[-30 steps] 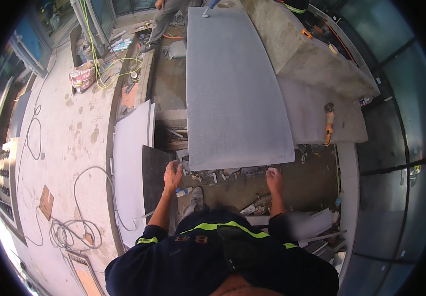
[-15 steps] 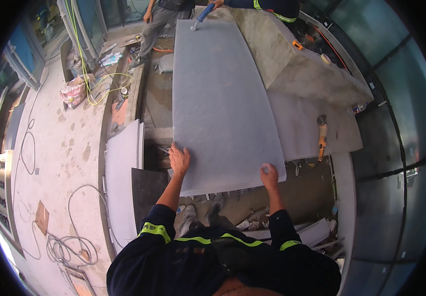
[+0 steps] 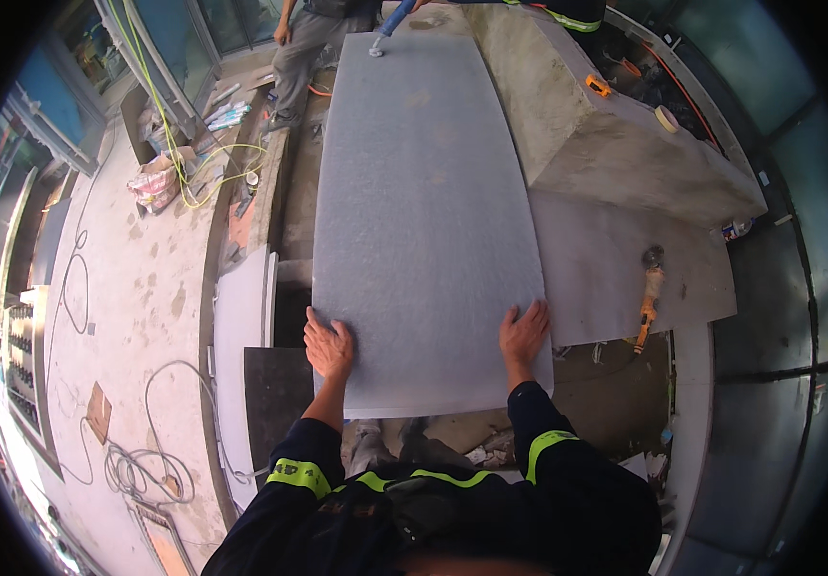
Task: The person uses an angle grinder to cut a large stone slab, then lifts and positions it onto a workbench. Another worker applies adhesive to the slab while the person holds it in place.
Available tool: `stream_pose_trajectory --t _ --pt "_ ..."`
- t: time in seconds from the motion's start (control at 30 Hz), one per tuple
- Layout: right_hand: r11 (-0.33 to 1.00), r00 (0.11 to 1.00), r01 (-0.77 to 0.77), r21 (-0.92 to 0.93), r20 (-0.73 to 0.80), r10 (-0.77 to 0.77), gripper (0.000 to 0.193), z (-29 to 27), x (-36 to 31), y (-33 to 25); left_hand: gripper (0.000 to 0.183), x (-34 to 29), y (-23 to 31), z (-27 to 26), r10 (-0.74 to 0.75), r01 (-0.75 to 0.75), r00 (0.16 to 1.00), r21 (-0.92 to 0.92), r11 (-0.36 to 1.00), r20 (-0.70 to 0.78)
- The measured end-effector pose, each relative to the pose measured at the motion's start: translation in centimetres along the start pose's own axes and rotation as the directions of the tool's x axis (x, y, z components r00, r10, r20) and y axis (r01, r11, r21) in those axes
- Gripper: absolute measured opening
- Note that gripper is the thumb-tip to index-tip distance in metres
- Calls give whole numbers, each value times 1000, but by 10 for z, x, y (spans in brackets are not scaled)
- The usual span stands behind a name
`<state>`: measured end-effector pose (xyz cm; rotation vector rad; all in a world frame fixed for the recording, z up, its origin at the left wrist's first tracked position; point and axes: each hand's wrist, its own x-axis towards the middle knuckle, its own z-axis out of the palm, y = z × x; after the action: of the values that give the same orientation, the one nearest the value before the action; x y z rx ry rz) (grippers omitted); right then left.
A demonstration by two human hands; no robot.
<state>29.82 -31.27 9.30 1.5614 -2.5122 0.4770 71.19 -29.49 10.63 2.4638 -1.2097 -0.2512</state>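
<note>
Grey, long rectangular stone slab [image 3: 424, 211] lies flat, running far from the person; left hand [image 3: 328, 348] and right hand [image 3: 523, 333] press open-palmed on its near corners, grasping nothing; likely heavy, stiff, brittle, best gripped at edges.

The grey slab [image 3: 428, 221] hides whatever carries it, and its far end runs out near the picture's top edge. Both palms lie face down on it, so their undersides cannot be seen. The person [image 3: 313, 43] standing beyond is cut off above the legs. The small tool [image 3: 649, 293] on the lower slab is too small to tell exactly
</note>
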Motion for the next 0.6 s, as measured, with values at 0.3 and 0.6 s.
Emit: stream_pose_trajectory --t 0.3,0.6 --pt "997 997 -14 -80 70 19 64 -6 6 -2 74 1 11 8 -29 28 1000 133 991 5" --pt "998 998 -27 -57 56 30 63 -4 6 -1 72 0 13 5 -43 42 999 112 993 7"
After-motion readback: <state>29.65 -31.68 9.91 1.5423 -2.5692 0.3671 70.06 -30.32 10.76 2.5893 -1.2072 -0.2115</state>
